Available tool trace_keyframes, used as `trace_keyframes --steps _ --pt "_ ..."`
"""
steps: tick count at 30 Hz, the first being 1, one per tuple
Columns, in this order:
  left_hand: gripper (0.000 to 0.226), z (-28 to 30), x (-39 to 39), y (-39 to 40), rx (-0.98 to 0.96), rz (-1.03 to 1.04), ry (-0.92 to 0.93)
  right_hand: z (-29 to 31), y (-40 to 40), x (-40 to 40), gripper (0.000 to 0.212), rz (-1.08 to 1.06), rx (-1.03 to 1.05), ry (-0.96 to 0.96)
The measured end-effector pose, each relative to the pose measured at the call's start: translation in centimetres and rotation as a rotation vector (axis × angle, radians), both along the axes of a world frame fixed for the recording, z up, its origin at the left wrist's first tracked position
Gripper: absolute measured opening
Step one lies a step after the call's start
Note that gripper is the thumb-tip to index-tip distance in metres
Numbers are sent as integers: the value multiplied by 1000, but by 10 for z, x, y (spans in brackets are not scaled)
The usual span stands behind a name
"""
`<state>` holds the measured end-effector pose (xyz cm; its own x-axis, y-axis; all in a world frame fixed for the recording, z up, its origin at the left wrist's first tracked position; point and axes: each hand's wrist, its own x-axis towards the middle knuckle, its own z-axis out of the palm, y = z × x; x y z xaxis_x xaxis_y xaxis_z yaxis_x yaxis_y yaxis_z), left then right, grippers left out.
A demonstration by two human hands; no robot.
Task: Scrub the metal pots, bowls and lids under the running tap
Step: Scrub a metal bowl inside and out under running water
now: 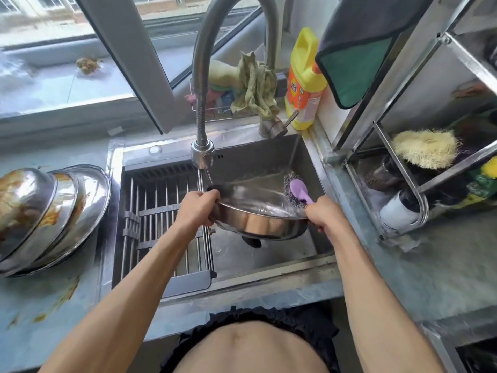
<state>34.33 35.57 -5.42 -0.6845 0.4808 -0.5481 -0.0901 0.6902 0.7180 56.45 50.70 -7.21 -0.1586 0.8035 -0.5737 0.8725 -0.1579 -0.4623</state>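
Observation:
A shiny metal bowl (258, 219) is tilted over the sink (269, 254), with water in it. My left hand (197, 208) grips its left rim. My right hand (322, 214) holds the purple handle of a steel-wool scrubber (295, 189), whose wire head rests at the bowl's far right rim. Water runs from the tap head (202, 154) onto the bowl's left edge. Stacked dirty metal bowls (48, 214), smeared with orange sauce, lie upside down on the counter at the left.
A metal drying rack (161, 219) covers the sink's left half. Behind the sink are a yellow detergent bottle (305, 82) and crumpled cloths (255, 84). A steel shelf (414, 162) at the right holds brushes and bottles. Sauce stains mark the left counter (53, 300).

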Motion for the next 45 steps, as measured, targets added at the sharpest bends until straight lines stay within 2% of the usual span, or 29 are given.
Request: trace_keyframes --steps 3,8,10,14,20,23,26,28,31,35,38,41,42,45 --pt "22 -1 0 9 12 -18 52 -8 -1 0 16 -72 7 45" --pt "27 4 3 17 -215 -162 19 -19 -6 7 14 -77 -144 22" --pt "27 0 5 18 -222 -158 9 -22 -7 10 14 -104 -158 53" --pt "16 -14 10 15 -105 -85 4 -29 -4 11 9 -172 -99 108" --pt "3 -28 6 -2 -38 -24 -71 -26 0 7 17 -185 -144 153" --pt "10 -31 6 -10 42 28 -103 -29 -3 5 19 -160 -179 127" --pt "28 -26 6 -20 164 40 -41 -37 -13 -1 17 -135 -224 140" --pt "41 -19 6 -26 241 24 13 -42 -21 -7 5 -130 -235 190" --pt "49 -18 3 -34 289 108 29 -48 -31 -19 13 -146 -165 293" --pt "59 -16 9 -32 280 169 -23 -41 -27 -29 3 -51 -17 306" --pt "65 -11 10 -23 273 208 -31 -25 -15 -32 9 114 24 178" --pt "69 -12 8 -23 285 199 41 -8 -11 -37 40 299 192 -84" --pt "69 -12 7 -22 286 185 60 -3 -12 -42 42 355 262 -127" --pt "71 -13 2 -23 291 165 64 -5 -19 -63 31 475 271 -53"
